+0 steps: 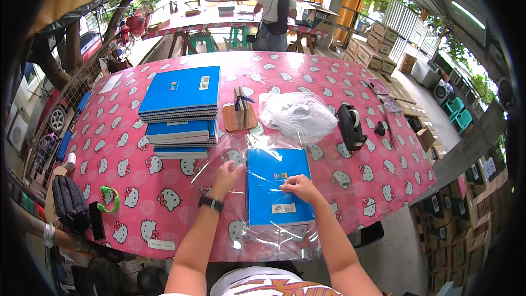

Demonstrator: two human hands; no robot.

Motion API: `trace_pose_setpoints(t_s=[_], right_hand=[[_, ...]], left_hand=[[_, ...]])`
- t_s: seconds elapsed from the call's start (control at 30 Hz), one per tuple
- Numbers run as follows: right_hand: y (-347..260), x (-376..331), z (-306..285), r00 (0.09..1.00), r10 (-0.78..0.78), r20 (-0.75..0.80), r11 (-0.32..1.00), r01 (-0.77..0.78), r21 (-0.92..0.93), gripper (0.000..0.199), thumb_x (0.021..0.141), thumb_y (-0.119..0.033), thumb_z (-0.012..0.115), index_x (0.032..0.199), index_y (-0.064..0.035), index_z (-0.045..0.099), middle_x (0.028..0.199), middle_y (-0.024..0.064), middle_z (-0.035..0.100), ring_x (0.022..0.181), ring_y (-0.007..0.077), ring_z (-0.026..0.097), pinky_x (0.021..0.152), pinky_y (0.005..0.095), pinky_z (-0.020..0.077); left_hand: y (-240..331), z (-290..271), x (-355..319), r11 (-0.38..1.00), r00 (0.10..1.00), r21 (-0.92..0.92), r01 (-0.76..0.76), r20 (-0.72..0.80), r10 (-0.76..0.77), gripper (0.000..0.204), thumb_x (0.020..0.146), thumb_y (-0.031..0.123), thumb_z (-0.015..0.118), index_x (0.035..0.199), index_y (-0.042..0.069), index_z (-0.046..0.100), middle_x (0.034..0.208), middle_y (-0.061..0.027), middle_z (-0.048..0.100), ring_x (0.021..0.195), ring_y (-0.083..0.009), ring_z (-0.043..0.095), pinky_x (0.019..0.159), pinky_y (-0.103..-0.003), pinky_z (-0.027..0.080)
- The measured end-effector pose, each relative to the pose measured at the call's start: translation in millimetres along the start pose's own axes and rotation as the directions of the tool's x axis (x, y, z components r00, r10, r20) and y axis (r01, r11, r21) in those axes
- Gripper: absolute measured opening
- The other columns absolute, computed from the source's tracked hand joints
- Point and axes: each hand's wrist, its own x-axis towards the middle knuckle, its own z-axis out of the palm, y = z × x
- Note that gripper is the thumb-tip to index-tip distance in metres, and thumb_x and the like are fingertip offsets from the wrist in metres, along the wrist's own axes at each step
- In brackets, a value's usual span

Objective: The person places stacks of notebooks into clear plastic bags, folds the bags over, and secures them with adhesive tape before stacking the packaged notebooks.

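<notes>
A blue notebook [268, 204] lies before me inside a clear plastic sleeve [282, 237], whose loose film spreads out to the left. My left hand [226, 178] is just left of the notebook, at the loose film, with its fingers stretched out and apart. Over the notebook's right half, my right hand [303, 188] is closed in a pinch; whatever sits between its fingertips is too small to make out. A stack of blue spiral notebooks [181, 90] stands farther back on the left.
Behind the notebook are a wooden holder [239, 118], a bundle of clear plastic [298, 114] and a black tape dispenser [350, 127]. A black pouch [72, 203], a phone [97, 221] and a green band [109, 198] lie left. Another person [275, 13] stands at a far table.
</notes>
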Motion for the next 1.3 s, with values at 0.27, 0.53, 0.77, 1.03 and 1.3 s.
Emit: trace_pose_setpoints(t_s=[0.27, 0.53, 0.77, 1.03, 1.3], right_hand=[[6.8, -2.1, -4.9, 0.998, 0.028, 0.064, 0.999, -0.03, 0.031, 0.017, 0.082, -0.017, 0.067, 0.082, 0.0001, 0.068, 0.075, 0.0038, 0.064, 0.071, 0.0098, 0.058, 0.069, 0.0239, 0.0449], [22.4, -6.4, -19.4, 0.986, -0.036, 0.165, 0.973, -0.003, 0.229, 0.02, 0.081, -0.019, 0.067, 0.071, -0.002, 0.067, 0.075, 0.0046, 0.065, 0.108, 0.0195, 0.051, 0.095, 0.0326, 0.0348], [10.6, 1.8, -18.3, 0.961, 0.015, 0.276, 0.972, -0.078, 0.22, 0.021, 0.081, -0.021, 0.066, 0.078, -0.0008, 0.069, 0.092, 0.0084, 0.066, 0.111, 0.0193, 0.05, 0.095, 0.0318, 0.0353], [14.5, 9.0, -30.7, 0.931, -0.032, 0.364, 0.991, -0.018, 0.132, 0.025, 0.078, -0.014, 0.063, 0.099, -0.0005, 0.068, 0.106, 0.0102, 0.065, 0.115, 0.0221, 0.05, 0.098, 0.0329, 0.0366], [-10.3, -1.3, -25.1, 0.782, -0.083, 0.617, 0.643, 0.515, -0.566, 0.074, 0.066, -0.02, 0.074, 0.135, -0.0138, 0.046, 0.145, 0.0091, 0.036, 0.137, 0.0324, 0.024, 0.11, 0.0408, 0.0238]], left_hand=[[-6.2, 79.8, 140.0, 0.992, 0.999, 0.117, 0.054, -0.004, -0.054, 0.037, 0.073, 0.039, 0.07, 0.082, 0.002, 0.071, 0.081, -0.0137, 0.069, 0.073, -0.0273, 0.066, 0.071, -0.036, 0.05], [8.4, 76.7, 53.4, 0.81, 0.811, 0.41, -0.42, -0.231, 0.538, 0.05, 0.089, 0.037, 0.052, 0.126, 0.003, 0.048, 0.13, -0.019, 0.047, 0.12, -0.0339, 0.043, 0.1, -0.047, 0.031], [39.4, 20.6, -198.9, 0.943, 0.06, 0.014, -0.333, 0.998, 0.007, 0.035, 0.092, 0.027, 0.05, 0.121, 0.008, 0.057, 0.11, -0.0156, 0.062, 0.104, -0.0265, 0.059, 0.096, -0.046, 0.041], [1.8, 9.6, -46.7, 0.734, 0.77, 0.236, -0.637, 0.232, 0.594, 0.036, 0.09, 0.018, 0.053, 0.123, 0.005, 0.054, 0.132, -0.014, 0.048, 0.122, -0.0305, 0.045, 0.1, -0.04, 0.038], [17.2, 7.7, -30.8, 0.657, 0.797, 0.474, -0.587, 0.482, 0.365, 0.058, 0.09, 0.031, 0.052, 0.14, 0.007, 0.034, 0.148, -0.0136, 0.026, 0.137, -0.0308, 0.022, 0.11, -0.048, 0.016]])
